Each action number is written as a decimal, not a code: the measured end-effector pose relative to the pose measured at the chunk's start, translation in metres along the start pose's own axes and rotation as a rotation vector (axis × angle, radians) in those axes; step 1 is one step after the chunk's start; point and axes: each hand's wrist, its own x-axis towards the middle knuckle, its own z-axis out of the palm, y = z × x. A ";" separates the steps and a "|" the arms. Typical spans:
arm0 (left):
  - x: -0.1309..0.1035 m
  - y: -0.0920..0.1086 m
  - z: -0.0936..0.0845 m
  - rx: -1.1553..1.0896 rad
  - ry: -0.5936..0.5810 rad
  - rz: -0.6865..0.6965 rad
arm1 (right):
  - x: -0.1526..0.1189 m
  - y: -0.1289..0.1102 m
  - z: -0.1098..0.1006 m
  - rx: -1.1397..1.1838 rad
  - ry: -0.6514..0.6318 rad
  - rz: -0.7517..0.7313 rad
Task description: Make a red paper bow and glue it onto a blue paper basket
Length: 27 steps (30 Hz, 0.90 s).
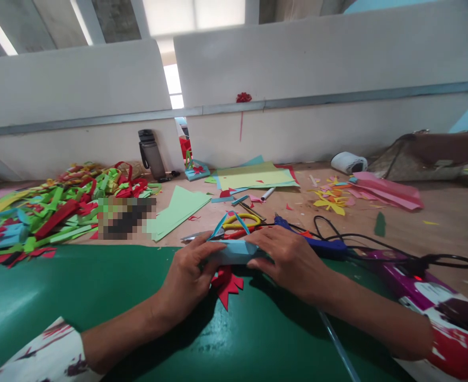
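My left hand and my right hand both press on a folded light-blue paper piece lying on a green mat. Thin blue strips stick up from the paper's far side. A red spiky paper cut-out lies just under the blue piece, between my hands. Yellow-handled scissors rest right behind the blue paper. A blue glue gun with a black cable lies just past my right hand.
A heap of green, red and yellow paper strips fills the left. Green sheets, stacked coloured paper, pink sheets, a dark bottle, a tape roll and a bag sit toward the white partition.
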 end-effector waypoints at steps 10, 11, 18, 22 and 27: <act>0.000 -0.001 0.001 0.039 0.005 0.079 | 0.000 -0.003 0.000 -0.043 0.028 0.028; 0.000 -0.001 0.002 0.051 0.008 0.083 | 0.001 -0.004 0.000 -0.047 0.029 0.029; 0.002 0.000 0.008 0.112 0.020 0.136 | 0.002 -0.006 -0.002 0.020 0.018 0.071; 0.002 -0.001 0.009 0.108 0.012 0.118 | 0.004 -0.006 -0.005 0.172 -0.026 0.180; 0.004 -0.003 0.010 0.113 0.015 0.123 | 0.007 -0.009 -0.013 0.297 -0.102 0.272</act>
